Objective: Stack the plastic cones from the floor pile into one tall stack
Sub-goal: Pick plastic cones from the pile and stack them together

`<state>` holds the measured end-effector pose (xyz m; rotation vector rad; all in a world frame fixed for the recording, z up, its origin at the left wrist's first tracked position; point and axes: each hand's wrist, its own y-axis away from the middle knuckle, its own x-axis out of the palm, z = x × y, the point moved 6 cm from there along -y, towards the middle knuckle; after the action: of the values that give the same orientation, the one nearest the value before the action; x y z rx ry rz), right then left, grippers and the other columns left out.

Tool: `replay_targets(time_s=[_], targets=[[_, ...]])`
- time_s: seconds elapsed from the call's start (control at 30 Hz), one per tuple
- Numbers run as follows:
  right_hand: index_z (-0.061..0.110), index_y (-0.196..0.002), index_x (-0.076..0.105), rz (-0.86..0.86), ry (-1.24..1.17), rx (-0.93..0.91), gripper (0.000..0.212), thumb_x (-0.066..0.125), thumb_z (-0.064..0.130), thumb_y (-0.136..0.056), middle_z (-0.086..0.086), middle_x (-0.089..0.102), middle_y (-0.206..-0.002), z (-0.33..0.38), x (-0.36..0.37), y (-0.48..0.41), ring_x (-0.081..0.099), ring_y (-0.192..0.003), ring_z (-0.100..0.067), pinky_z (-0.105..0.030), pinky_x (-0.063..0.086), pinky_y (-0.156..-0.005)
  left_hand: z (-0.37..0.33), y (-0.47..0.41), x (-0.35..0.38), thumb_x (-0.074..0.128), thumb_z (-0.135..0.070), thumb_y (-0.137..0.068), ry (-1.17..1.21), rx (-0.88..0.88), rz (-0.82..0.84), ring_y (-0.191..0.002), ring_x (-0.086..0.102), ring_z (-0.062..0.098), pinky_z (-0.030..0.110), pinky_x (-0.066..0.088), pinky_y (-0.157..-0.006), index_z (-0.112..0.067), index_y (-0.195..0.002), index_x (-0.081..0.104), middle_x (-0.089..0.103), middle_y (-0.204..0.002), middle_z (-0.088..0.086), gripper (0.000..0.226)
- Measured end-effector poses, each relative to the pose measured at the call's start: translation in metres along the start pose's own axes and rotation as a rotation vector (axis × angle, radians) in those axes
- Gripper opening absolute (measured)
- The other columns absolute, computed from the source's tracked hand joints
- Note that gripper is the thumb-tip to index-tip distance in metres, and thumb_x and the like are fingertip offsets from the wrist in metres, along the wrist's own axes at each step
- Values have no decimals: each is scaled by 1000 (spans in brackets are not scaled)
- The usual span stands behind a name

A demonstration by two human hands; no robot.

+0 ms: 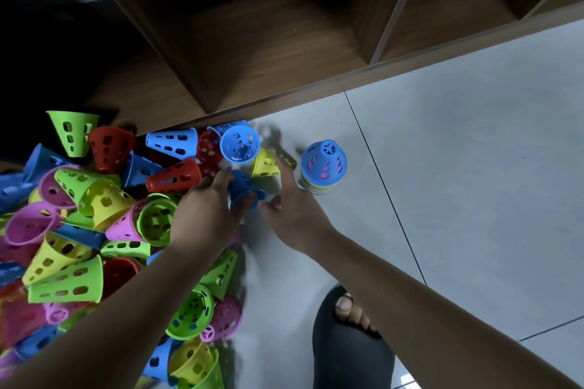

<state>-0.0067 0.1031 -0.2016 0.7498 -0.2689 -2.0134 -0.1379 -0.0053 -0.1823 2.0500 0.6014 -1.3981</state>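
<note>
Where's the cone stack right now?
Head view, right of centre: the blue-topped stack stands on the floor tiles, just beyond the right hand.

The cones (79, 230) at 9 o'clock are smooth plastic with a bit of shine. The floor tiles (474, 167) at 3 look smooth, faintly glossy. The shelf (268, 50) at 12: matt wood grain.
</note>
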Motion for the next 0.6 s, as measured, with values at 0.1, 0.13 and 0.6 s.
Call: replay_targets(time_s=[0.1,0.13,0.6], targets=[[38,-163,2,-28,43,-63,90,60,28,-96,-8,71,-80,7,6,-16,69,-79,-31,-48,58,-79,-2,-4,3,40,-79,-96,-30,-37,30,-73,73,33,42,62,-64,-36,-132,48,72,-83,3,57],[35,-165,3,-37,60,-65,89,60,28,-97,-9,71,-85,7,6,-21,69,-83,-34,-44,56,-79,-3,-5,2,36,-79,-96,-30,-40,35,-71,73,32,41,62,-63,-37,-133,48,72,-80,4,57],[20,-123,50,-2,-11,162,29,57,25,-95,-10,65,-106,-17,4,-27,64,-94,-34,-40,50,-76,-3,-17,29,50,-45,-109,383,-241,260,-78,66,27,40,58,-71,-45,-149,35,71,-110,12,43]])
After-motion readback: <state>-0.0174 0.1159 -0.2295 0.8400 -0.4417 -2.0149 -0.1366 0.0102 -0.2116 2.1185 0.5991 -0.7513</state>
